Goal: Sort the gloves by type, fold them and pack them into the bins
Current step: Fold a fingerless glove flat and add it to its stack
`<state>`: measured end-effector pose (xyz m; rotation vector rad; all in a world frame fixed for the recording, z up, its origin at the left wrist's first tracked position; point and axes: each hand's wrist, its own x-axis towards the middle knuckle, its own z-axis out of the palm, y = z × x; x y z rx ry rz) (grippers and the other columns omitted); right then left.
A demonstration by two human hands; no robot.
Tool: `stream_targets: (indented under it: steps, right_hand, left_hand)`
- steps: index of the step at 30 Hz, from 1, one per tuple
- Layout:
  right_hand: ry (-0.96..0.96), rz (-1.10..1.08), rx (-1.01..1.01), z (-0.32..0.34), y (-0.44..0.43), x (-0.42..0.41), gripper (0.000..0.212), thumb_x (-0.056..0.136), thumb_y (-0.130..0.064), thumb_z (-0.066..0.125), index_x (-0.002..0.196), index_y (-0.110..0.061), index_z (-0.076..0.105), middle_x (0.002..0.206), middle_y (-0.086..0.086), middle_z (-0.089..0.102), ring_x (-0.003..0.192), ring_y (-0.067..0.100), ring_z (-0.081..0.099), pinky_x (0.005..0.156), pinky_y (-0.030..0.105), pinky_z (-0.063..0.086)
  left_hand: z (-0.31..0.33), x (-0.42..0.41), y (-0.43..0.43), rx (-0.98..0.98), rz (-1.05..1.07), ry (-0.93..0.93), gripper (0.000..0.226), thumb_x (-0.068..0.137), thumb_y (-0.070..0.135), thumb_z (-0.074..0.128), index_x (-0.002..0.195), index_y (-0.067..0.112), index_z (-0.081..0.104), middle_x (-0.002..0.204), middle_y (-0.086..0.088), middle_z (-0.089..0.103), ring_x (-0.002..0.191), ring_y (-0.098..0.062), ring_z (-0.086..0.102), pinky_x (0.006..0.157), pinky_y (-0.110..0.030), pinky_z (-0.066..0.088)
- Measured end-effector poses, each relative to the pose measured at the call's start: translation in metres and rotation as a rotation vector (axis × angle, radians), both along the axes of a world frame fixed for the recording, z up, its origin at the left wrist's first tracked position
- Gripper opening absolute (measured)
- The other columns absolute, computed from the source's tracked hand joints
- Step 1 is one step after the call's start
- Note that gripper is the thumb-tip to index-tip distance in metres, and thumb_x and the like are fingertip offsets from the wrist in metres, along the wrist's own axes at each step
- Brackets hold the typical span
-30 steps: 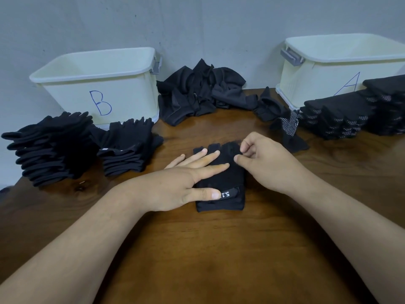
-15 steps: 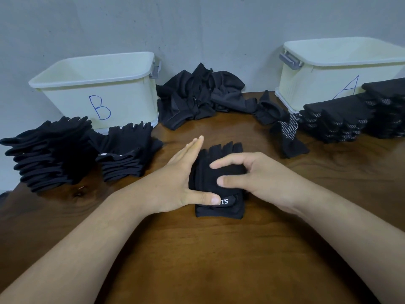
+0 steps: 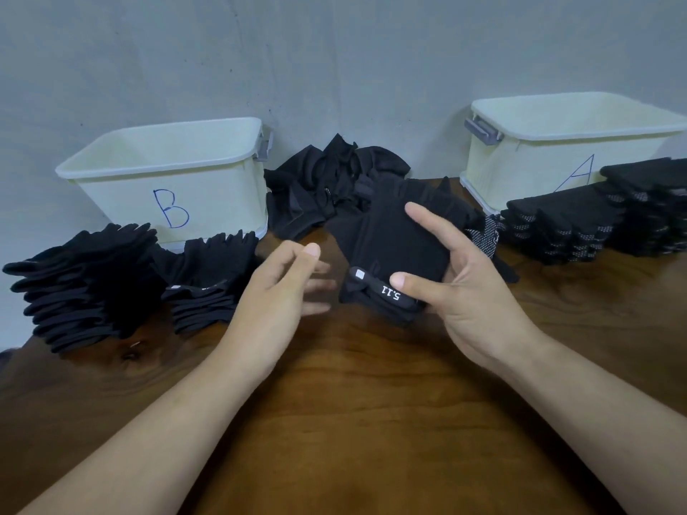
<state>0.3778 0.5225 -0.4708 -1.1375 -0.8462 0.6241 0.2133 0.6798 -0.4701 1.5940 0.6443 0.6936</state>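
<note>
A folded black fingerless glove (image 3: 394, 239) with a "5.11" wrist strap is lifted off the table, gripped by my right hand (image 3: 461, 291) with thumb on the strap and fingers over the top. Just left of it, my left hand (image 3: 282, 291) hovers with fingers relaxed and holds nothing. Two stacks of folded black gloves (image 3: 111, 280) lie in front of the cream bin marked B (image 3: 171, 180). Stacks of dotted-palm black gloves (image 3: 594, 217) lie before the cream bin marked A (image 3: 557, 143). A heap of unsorted black gloves (image 3: 327, 187) sits at the back between the bins.
The brown wooden table (image 3: 353, 403) runs under everything and a grey wall stands behind the bins. One loose dotted glove (image 3: 487, 236) lies just right of my right hand.
My right hand has closed round the folded glove and raised it off the table, tilting it. My left hand has let go of it and drawn slightly left.
</note>
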Motion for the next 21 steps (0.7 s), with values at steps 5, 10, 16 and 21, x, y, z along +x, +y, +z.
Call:
stream_targets:
  steps: [5,10,16,21]
  right_hand:
    - [-0.028,0.028,0.016,-0.002,-0.001,0.0,0.083,0.085,0.016,0.076,0.153,-0.024,0.054,0.149,-0.012,0.063,0.138,0.008,0.059,0.107,0.027,0.054]
    - [-0.065,0.035,0.006,-0.006,0.003,-0.004,0.084,0.083,0.015,0.078,0.153,-0.023,0.053,0.145,-0.014,0.065,0.137,0.008,0.06,0.107,0.026,0.053]
    - [0.002,0.011,0.021,-0.007,0.002,-0.002,0.089,0.079,0.013,0.081,0.153,-0.027,0.054,0.149,-0.008,0.063,0.137,0.012,0.061,0.107,0.034,0.055]
    - [-0.003,0.037,0.004,-0.007,0.004,0.001,0.088,0.081,0.014,0.08,0.154,-0.028,0.054,0.152,-0.006,0.061,0.14,0.013,0.058,0.111,0.034,0.053]
  left_hand:
    - [0.011,-0.003,-0.02,-0.036,-0.265,0.0,0.042,0.098,0.056,0.06,0.096,0.015,0.069,0.114,-0.007,0.075,0.115,-0.021,0.072,0.093,-0.049,0.063]
    - [0.008,0.0,-0.021,-0.071,-0.22,0.047,0.038,0.103,0.035,0.066,0.07,0.02,0.054,0.092,-0.006,0.063,0.097,-0.019,0.069,0.086,-0.05,0.065]
    - [0.009,-0.001,-0.02,-0.043,-0.182,-0.001,0.029,0.102,0.02,0.069,0.078,0.011,0.056,0.085,-0.011,0.069,0.089,-0.021,0.075,0.087,-0.053,0.064]
    - [0.009,-0.001,-0.021,0.045,-0.218,-0.053,0.025,0.102,0.014,0.068,0.122,0.022,0.056,0.112,0.006,0.076,0.104,-0.015,0.075,0.089,-0.056,0.064]
